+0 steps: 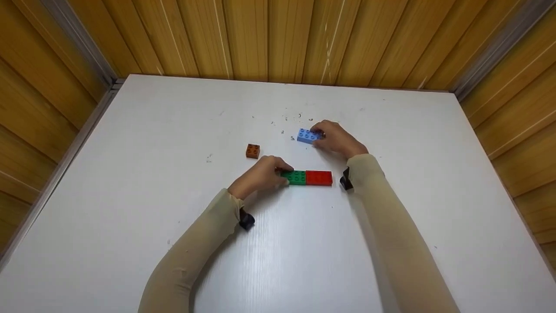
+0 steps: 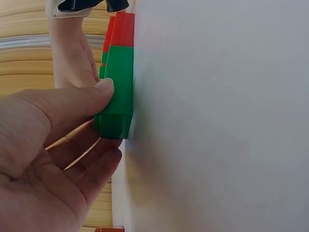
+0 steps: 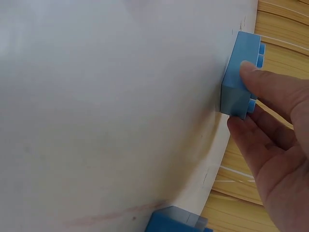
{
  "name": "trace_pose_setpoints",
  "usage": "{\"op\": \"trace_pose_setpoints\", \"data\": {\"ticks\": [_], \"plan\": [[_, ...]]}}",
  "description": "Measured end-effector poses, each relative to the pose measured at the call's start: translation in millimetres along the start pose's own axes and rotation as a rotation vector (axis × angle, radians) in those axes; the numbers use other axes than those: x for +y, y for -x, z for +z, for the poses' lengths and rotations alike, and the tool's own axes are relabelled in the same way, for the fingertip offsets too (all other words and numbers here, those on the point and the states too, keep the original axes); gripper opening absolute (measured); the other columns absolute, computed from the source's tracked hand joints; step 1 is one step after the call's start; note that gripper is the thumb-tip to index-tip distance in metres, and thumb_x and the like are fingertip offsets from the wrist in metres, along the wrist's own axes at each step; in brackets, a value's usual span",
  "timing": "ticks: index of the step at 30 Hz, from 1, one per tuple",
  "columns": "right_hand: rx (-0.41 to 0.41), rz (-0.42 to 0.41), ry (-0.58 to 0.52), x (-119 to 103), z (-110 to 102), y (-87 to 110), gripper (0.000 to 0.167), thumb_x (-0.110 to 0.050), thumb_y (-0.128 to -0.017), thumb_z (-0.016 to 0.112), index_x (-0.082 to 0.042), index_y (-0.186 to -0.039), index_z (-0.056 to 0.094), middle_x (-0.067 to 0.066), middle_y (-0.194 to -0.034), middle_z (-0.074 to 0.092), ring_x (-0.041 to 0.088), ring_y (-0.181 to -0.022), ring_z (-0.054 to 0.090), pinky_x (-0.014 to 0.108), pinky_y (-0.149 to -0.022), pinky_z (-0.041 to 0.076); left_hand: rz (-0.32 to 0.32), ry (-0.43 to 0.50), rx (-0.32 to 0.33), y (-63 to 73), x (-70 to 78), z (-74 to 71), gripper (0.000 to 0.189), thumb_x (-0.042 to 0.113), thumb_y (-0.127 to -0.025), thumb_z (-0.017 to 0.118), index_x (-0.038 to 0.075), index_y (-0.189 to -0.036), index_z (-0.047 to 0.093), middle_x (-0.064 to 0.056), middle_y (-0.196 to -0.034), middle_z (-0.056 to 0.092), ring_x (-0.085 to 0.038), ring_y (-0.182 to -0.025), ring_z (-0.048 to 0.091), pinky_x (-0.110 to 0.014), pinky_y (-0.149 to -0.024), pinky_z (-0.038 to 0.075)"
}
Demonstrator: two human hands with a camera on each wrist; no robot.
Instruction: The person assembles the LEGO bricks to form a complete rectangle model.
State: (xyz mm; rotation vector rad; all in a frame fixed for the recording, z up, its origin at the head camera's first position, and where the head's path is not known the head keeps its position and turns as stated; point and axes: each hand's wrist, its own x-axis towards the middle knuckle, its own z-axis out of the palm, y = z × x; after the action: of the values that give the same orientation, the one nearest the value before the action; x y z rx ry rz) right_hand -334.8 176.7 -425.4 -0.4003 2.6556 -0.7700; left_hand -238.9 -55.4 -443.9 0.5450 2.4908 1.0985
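Observation:
My left hand point(image 1: 265, 174) pinches the left end of a green toy building brick point(image 1: 297, 177) on the table. Thumb and fingers lie on opposite sides of the green brick point(image 2: 119, 87) in the left wrist view. A red brick point(image 1: 319, 178) sits end to end against it, on the right. Farther back, my right hand point(image 1: 336, 138) pinches the right end of a light blue brick point(image 1: 305, 135), studs up. In the right wrist view, the thumb presses one long side of this blue brick point(image 3: 236, 72). The fingers partly hide both held bricks.
A small brown brick point(image 1: 253, 151) lies left of the blue one, beyond my left hand. Another blue piece point(image 3: 174, 221) shows at the bottom edge of the right wrist view. Slatted wood-pattern walls point(image 1: 286, 41) border the white table point(image 1: 152, 130).

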Motion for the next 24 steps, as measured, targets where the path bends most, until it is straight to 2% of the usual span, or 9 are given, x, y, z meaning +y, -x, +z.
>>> {"op": "trace_pose_setpoints", "data": {"ticks": [15, 21, 24], "plan": [[-0.012, -0.072, -0.040, 2.9, -1.2, 10.9, 0.041, -0.013, -0.091, 0.065, -0.010, -0.131, 0.057, 0.009, -0.128, 0.055, 0.025, -0.122, 0.047, 0.044, -0.113, 0.033, 0.004, -0.026, -0.005, 0.7, -0.6, -0.6, 0.036, 0.005, -0.083, 0.073, 0.008, -0.119, 0.069, -0.007, -0.120, 0.068, -0.018, -0.109, 0.060, -0.035, -0.103, 0.046], [-0.006, -0.105, -0.032, 4.9, -1.2, 18.6, 0.039, -0.013, -0.091, 0.066, -0.009, -0.129, 0.058, 0.008, -0.126, 0.057, 0.024, -0.121, 0.048, 0.043, -0.111, 0.036, 0.042, -0.027, 0.003, 0.7, -0.9, -2.0, 0.034, 0.006, -0.082, 0.074, 0.007, -0.116, 0.070, -0.008, -0.117, 0.069, -0.020, -0.108, 0.061, -0.035, -0.100, 0.047], [-0.006, -0.133, -0.033, 4.8, -2.1, 21.7, 0.039, -0.012, -0.090, 0.066, -0.007, -0.128, 0.059, 0.009, -0.126, 0.058, 0.025, -0.119, 0.051, 0.043, -0.109, 0.038, 0.039, -0.023, 0.002, 0.4, -0.1, -2.8, 0.034, 0.007, -0.082, 0.074, 0.007, -0.116, 0.070, -0.008, -0.117, 0.069, -0.020, -0.107, 0.060, -0.035, -0.100, 0.047]]}}
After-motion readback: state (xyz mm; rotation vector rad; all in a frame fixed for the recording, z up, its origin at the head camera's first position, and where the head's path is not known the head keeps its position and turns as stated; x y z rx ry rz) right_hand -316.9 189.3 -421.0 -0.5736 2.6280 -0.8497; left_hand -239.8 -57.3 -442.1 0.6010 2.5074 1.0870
